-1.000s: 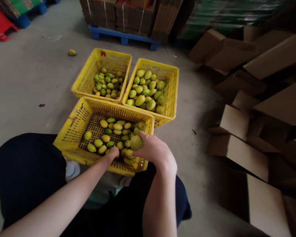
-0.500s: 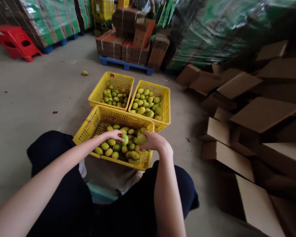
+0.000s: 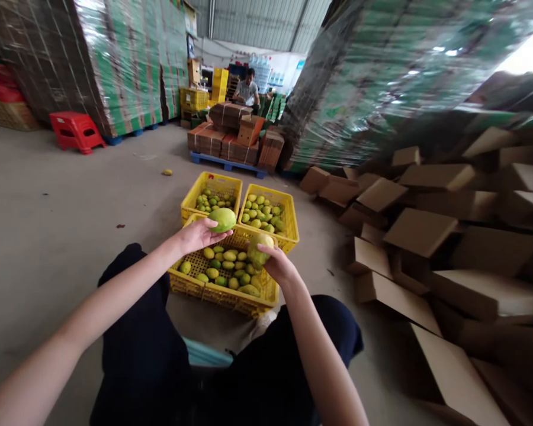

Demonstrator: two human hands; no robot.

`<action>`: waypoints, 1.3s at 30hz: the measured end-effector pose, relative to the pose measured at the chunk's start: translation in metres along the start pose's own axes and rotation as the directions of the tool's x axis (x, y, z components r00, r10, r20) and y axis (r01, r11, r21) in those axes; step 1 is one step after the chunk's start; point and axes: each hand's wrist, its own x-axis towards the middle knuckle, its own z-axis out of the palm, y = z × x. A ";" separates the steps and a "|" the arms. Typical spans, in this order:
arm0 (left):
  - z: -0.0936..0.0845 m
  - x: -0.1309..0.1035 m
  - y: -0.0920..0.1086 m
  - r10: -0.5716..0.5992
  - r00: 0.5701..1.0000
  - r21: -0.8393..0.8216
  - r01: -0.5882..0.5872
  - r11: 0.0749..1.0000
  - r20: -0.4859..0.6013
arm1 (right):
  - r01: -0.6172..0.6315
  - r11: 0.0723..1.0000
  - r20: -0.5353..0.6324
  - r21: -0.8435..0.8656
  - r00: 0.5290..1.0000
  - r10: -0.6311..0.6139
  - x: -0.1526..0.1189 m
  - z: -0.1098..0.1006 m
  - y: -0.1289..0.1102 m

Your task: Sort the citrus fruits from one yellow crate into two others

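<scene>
Seen from head cam: 3 yellow crates close together on grey floor (image 3: 133, 195). Near crate (image 3: 222, 297) set crosswise; just behind, side by side, far-left crate (image 3: 189, 201) & far-right crate (image 3: 292, 223). Yellow-to-green crate fruit (image 3: 228, 256) in all 3; approx. 20 showing in near crate, mostly toward its right half, too crowded for an exact count; same w/ the other 2.

In left grip (image 3: 199, 235): 1 green fruit (image 3: 224, 220), lying on fingers w/ thumb along its side, up over near crate's back rim. In right grip (image 3: 279, 263): 1 pale yellow-green fruit (image 3: 261, 251), bit blurred, fingers closed round it, over near crate's right end.

Elsewhere: 1 loose yellow fruit (image 3: 167, 172) on floor, beyond crates to the left; 1 red stool (image 3: 76, 128); 1 blue pallet (image 3: 228, 165) w/ stacked cartons (image 3: 237, 151); 1 co-worker (image 3: 247, 92) in bkgd; heap of open cartons (image 3: 420, 234) at right, too overlapped to count.

Vs. half a sec ago: left grip lifted from low over near crate's fruit, now under its own; right grip turned, same load. View tipped up, w/ co-worker in fuller sight. Crates & loose yellow fruit unmoved.
</scene>
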 end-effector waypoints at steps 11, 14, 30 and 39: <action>-0.008 0.028 -0.002 0.192 0.980 0.218 -0.199 0.955 0.052 | 0.204 0.968 -0.144 0.144 0.972 -0.183 0.008 0.003 -0.031; -0.003 0.052 -0.020 0.190 0.981 0.263 -0.195 0.945 0.044 | 0.198 0.961 -0.197 0.191 0.967 -0.160 0.023 -0.009 -0.016; -0.041 0.134 -0.047 0.206 0.978 0.541 -0.159 0.826 -0.027 | 0.244 0.969 -0.167 -0.033 0.955 -0.246 0.112 -0.039 0.028; -0.040 0.105 -0.045 0.602 0.743 0.897 -0.431 0.095 0.293 | 0.474 0.865 -0.184 -0.165 0.847 -0.499 0.116 -0.024 0.055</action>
